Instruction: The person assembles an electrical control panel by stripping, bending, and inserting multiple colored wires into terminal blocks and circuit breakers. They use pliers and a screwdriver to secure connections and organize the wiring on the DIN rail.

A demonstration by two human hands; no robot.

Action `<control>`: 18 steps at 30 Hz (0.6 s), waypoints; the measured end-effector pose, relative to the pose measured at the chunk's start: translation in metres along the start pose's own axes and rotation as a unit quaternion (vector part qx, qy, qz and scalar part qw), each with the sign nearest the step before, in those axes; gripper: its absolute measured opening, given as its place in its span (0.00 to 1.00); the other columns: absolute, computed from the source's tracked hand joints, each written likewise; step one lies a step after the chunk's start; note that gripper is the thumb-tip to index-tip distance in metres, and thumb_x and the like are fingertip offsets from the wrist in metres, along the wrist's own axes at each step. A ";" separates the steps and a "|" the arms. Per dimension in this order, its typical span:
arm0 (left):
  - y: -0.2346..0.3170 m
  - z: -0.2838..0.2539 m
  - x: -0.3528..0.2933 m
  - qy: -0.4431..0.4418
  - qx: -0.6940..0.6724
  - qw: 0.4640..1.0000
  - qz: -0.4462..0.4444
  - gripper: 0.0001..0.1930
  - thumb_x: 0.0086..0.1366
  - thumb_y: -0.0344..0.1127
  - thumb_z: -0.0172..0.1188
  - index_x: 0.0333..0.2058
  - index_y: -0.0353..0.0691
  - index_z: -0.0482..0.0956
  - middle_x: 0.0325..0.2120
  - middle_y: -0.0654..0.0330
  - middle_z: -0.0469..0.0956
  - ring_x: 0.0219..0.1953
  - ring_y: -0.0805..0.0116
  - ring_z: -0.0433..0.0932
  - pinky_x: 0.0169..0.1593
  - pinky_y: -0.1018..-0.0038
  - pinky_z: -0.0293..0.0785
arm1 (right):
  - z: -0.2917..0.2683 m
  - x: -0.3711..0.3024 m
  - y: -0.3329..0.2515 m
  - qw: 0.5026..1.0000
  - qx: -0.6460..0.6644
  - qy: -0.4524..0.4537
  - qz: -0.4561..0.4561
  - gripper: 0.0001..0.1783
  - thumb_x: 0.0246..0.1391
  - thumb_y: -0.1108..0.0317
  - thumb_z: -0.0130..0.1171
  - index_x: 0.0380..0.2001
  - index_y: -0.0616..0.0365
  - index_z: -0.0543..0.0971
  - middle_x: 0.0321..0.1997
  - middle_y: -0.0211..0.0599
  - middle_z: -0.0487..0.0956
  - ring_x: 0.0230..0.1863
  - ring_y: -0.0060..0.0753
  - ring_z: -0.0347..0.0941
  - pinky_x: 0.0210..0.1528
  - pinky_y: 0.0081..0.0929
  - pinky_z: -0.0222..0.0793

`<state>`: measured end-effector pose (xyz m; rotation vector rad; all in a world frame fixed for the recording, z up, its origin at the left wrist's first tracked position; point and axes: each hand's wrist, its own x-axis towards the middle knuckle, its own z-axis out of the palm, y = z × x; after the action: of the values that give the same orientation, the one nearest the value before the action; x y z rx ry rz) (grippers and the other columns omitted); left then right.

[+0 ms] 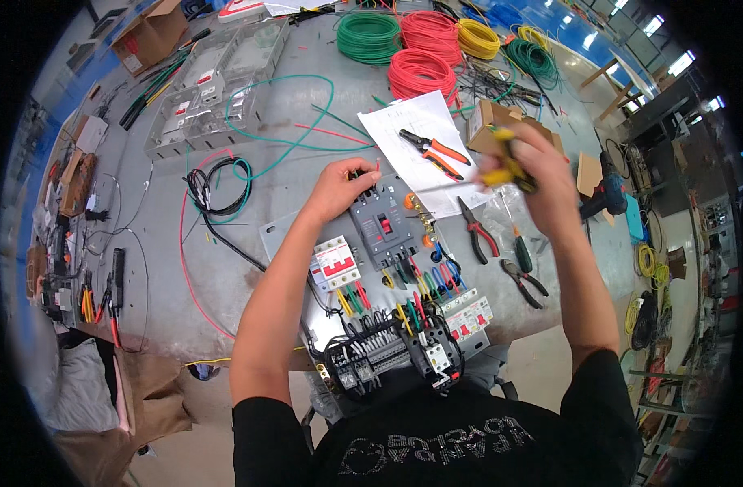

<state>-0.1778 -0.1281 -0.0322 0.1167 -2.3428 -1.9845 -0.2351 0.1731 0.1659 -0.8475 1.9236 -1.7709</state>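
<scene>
My left hand (339, 191) is closed at the top terminals of a large grey moulded-case circuit breaker (384, 226) with a red toggle. Between its thumb and fingers a short bit of red wire (378, 164) shows; the rest is hidden. In my right hand (545, 180), raised to the right of the breaker, is a yellow-and-black screwdriver (508, 166), blurred, its thin shaft pointing left toward the breaker. The breaker sits on a metal mounting plate (313, 312), with a white breaker with red levers (335, 261) beside it and a wired terminal strip (380, 357) nearer me.
Orange-handled wire strippers (443, 156) lie on a paper sheet (388, 130). Red-handled pliers (479, 231), a green-handled screwdriver (522, 253) and cutters (524, 284) lie right of the plate. Green wire coils (368, 37) and red wire coils (422, 75) stand at the back; clear boxes (201, 105) at far left.
</scene>
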 end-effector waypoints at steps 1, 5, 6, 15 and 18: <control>-0.003 0.001 0.001 0.002 -0.012 1.000 0.017 0.10 0.69 0.37 0.69 0.41 0.35 0.86 0.36 0.69 0.84 0.40 0.80 0.77 0.47 0.77 0.74 | 0.012 0.023 0.005 0.999 0.003 -0.039 0.009 0.17 0.71 0.60 0.46 0.45 0.64 0.76 0.39 0.41 0.83 0.41 0.32 0.83 0.46 0.29 0.78; -0.005 0.005 0.003 0.002 -0.046 0.999 0.024 0.12 0.68 0.37 0.70 0.45 0.35 0.86 0.36 0.66 0.85 0.39 0.79 0.78 0.45 0.77 0.75 | 0.042 0.072 0.026 0.987 -0.082 -0.137 -0.002 0.16 0.71 0.59 0.46 0.42 0.62 0.74 0.40 0.41 0.82 0.41 0.31 0.81 0.49 0.31 0.76; -0.005 0.005 -0.001 0.007 -0.048 0.999 0.012 0.13 0.68 0.37 0.70 0.45 0.35 0.86 0.36 0.66 0.85 0.39 0.79 0.78 0.45 0.76 0.75 | 0.047 0.077 0.031 0.984 -0.094 -0.150 0.006 0.16 0.72 0.58 0.46 0.41 0.62 0.74 0.39 0.38 0.81 0.41 0.30 0.81 0.47 0.30 0.77; 0.008 -0.002 -0.006 0.006 0.029 0.999 -0.026 0.17 0.69 0.34 0.68 0.54 0.36 0.82 0.44 0.62 0.84 0.46 0.75 0.79 0.53 0.73 0.76 | 0.060 0.085 0.055 0.987 -0.095 -0.128 0.017 0.20 0.72 0.55 0.49 0.41 0.64 0.76 0.34 0.36 0.80 0.35 0.27 0.80 0.36 0.27 0.79; 0.025 0.001 -0.022 0.066 0.056 0.996 -0.015 0.22 0.67 0.32 0.68 0.59 0.36 0.78 0.52 0.59 0.82 0.54 0.71 0.78 0.58 0.71 0.74 | 0.063 0.086 0.057 0.984 -0.137 -0.113 -0.015 0.23 0.69 0.52 0.53 0.42 0.67 0.77 0.30 0.40 0.81 0.30 0.34 0.81 0.35 0.34 0.77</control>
<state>-0.1569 -0.1205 -0.0074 0.2806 -2.3796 -1.7973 -0.2671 0.0701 0.1113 -1.1238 2.0342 -1.3737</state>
